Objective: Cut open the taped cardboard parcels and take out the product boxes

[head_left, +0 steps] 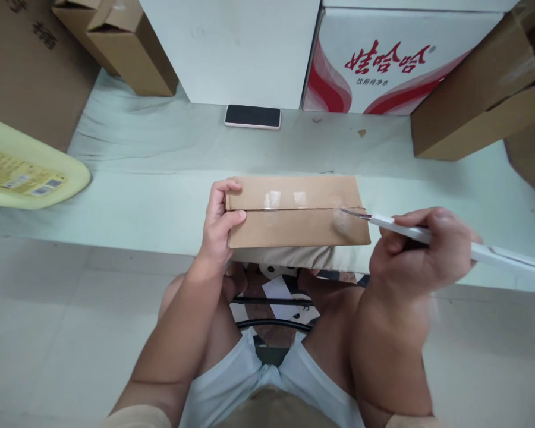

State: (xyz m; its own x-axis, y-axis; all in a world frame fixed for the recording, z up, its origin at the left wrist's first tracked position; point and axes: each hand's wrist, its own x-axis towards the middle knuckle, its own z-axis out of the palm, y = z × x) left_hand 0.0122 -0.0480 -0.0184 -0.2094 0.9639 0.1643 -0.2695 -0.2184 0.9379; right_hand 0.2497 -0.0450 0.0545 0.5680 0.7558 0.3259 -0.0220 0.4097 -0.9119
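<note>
A small brown cardboard box (289, 229) is held at the front edge of the covered table, its flap seam running left to right across the face turned to me. Clear tape (273, 200) shows in patches along that seam. My left hand (222, 220) grips the box's left end, thumb on the near flap and fingers at the far side. In my right hand (428, 249) is a white-handled utility knife (392, 224), fingers closed round the handle. Its thin blade points left and meets the seam near the box's right end.
A phone (252, 116) lies behind the box. White cartons (396, 65) line the back, with brown cardboard boxes (134, 53) at left and another tall cardboard box (472, 101) at right. A yellow bottle (31, 166) lies at far left. Small scraps dot the pale tablecloth (160, 202).
</note>
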